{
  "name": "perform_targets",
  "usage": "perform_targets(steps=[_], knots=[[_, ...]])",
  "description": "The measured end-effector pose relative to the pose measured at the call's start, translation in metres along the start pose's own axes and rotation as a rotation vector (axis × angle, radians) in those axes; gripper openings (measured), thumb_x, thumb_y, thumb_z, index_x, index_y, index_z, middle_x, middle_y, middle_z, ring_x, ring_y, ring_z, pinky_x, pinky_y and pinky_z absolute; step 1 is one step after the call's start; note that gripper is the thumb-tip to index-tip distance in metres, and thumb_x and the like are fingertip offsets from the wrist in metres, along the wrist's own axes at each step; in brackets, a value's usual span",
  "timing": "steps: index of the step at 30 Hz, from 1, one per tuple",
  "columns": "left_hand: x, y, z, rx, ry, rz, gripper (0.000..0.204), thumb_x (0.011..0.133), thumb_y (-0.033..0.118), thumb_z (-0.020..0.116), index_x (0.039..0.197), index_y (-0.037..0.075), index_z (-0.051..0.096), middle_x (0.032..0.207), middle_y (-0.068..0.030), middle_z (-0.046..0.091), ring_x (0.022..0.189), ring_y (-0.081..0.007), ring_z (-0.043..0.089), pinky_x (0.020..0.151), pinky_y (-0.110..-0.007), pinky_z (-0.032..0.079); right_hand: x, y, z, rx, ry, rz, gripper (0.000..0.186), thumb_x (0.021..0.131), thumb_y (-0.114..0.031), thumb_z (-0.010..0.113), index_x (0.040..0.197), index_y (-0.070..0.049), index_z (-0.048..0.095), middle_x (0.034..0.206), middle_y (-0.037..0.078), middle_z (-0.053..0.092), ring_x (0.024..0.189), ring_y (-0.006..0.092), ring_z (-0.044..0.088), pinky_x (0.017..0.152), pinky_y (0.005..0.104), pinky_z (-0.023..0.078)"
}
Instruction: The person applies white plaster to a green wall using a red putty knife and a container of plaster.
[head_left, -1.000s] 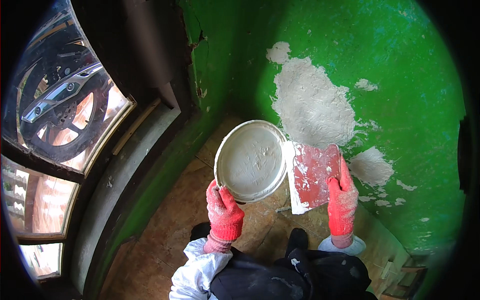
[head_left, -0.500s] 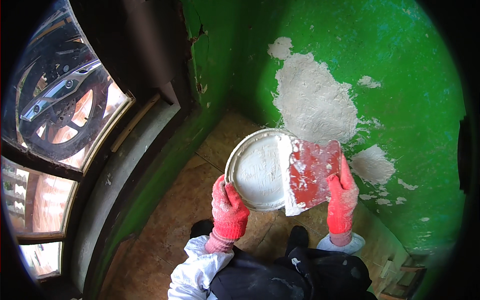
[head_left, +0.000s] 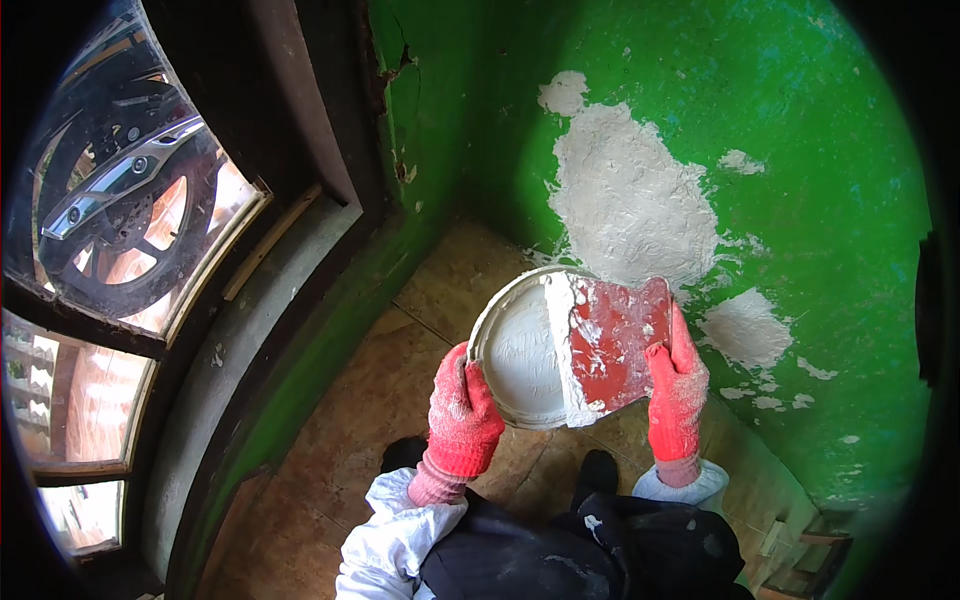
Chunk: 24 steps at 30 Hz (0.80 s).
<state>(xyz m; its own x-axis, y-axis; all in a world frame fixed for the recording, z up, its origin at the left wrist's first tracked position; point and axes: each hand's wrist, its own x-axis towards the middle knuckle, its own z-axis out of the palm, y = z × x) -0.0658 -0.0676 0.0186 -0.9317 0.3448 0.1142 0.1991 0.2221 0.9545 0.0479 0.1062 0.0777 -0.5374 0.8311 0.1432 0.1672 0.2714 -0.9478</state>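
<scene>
My left hand, in a red glove, grips the near-left rim of a round white lid smeared with white paste. My right hand, also gloved in red, holds a red scraper by its right edge. The scraper lies over the right half of the lid, hiding that part, and its left edge is thick with white paste. Beyond them, the green wall carries a large rough patch of white paste and smaller patches lower to the right.
On the left, a dark wooden window frame holds glass panes, with a wheel visible through them. A narrow ledge runs below it, and a green wall corner with cracks rises beside it. Tiled floor and my dark-clad legs are underneath.
The lid has moved right and a little down with my left hand. The scraper has shifted left onto the lid, from beside it to covering its right half.
</scene>
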Motion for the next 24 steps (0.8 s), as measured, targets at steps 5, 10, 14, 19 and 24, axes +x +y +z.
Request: perform_targets(steps=[5,10,14,19,24], knots=[[0.007,0.007,-0.004,0.02,-0.094,0.084,0.022,0.089,0.01,0.041,0.106,0.0,0.05,0.097,-0.0199,0.055,0.093,-0.0353,0.053,0.08,-0.037,0.042,0.0,-0.002,0.003,-0.024,-0.017,-0.008,0.049,0.078,0.009,0.043,0.127,0.0,0.042,0.116,0.007,0.052,0.089,0.007,0.049,0.077,0.0197,0.041],[0.016,0.012,-0.012,0.087,-0.126,0.159,0.022,0.088,0.011,0.044,0.105,0.001,0.052,0.099,-0.0181,0.056,0.093,-0.034,0.054,0.079,-0.036,0.044,0.001,-0.004,0.003,-0.029,-0.079,0.042,0.049,0.078,0.009,0.045,0.125,-0.001,0.044,0.109,0.004,0.055,0.08,0.0056,0.049,0.073,0.0185,0.042],[0.023,0.007,-0.016,0.19,-0.18,0.331,0.022,0.088,0.013,0.045,0.104,0.001,0.054,0.1,-0.0172,0.056,0.092,-0.0334,0.055,0.078,-0.035,0.045,0.001,-0.007,0.001,-0.004,-0.134,0.098,0.049,0.077,0.01,0.046,0.125,-0.002,0.045,0.108,0.004,0.056,0.073,0.0056,0.049,0.069,0.018,0.042],[0.037,0.01,-0.023,0.003,-0.232,0.015,0.021,0.088,0.015,0.046,0.101,0.001,0.054,0.098,-0.017,0.058,0.089,-0.0329,0.056,0.077,-0.034,0.045,-0.002,0.003,-0.006,0.137,-0.254,0.102,0.049,0.076,0.01,0.047,0.124,0.0,0.045,0.115,0.005,0.053,0.083,0.0064,0.051,0.074,0.0191,0.041],[0.053,-0.004,-0.039,0.215,-0.229,0.279,0.021,0.088,0.014,0.044,0.102,0.002,0.054,0.099,-0.0143,0.057,0.09,-0.03,0.056,0.076,-0.033,0.046,0.009,-0.003,-0.029,0.084,-0.182,0.095,0.047,0.078,0.006,0.045,0.125,0.0,0.044,0.117,0.006,0.053,0.096,0.0077,0.049,0.082,0.0198,0.039]])
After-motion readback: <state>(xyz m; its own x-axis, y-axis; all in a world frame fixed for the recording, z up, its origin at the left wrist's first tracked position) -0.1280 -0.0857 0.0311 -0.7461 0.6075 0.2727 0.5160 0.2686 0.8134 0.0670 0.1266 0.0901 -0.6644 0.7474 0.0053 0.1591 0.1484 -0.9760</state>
